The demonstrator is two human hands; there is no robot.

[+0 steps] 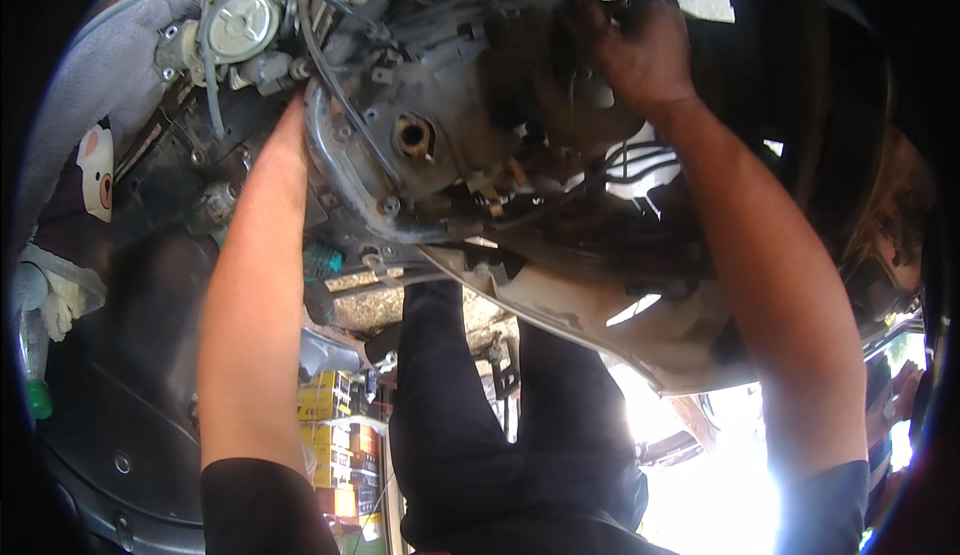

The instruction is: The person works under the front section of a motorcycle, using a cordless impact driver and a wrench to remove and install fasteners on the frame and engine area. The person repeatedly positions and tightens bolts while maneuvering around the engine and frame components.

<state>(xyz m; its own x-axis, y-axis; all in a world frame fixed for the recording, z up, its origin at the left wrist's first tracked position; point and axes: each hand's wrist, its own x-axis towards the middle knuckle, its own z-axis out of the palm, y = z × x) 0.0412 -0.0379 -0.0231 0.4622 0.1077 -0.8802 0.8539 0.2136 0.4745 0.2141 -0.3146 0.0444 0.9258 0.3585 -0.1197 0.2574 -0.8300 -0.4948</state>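
Both my arms reach forward into a partly stripped vehicle that looks like a motor scooter. My left wrist (296, 120) passes behind a bent metal frame tube (322, 145), and the hand beyond it is hidden. Close to it are a round silver metal cover (243, 27) and a thin grey hose (345, 105). At the upper right, my right hand (645, 55) is in shadow, its fingers curled in against the dark machinery (540, 55). What they grip is too dark to make out. Between my arms lies a dirty plate with a round hole (412, 135).
A pale curved body panel (560, 325) crosses above my dark-trousered legs (450, 435). Leftward are a grey towel (120, 45), a large black panel (130, 355) and a green-capped bottle (38, 385). Yellow boxes (325, 425) stand on a shelf below. A teal item (320, 261) is beside my left forearm.
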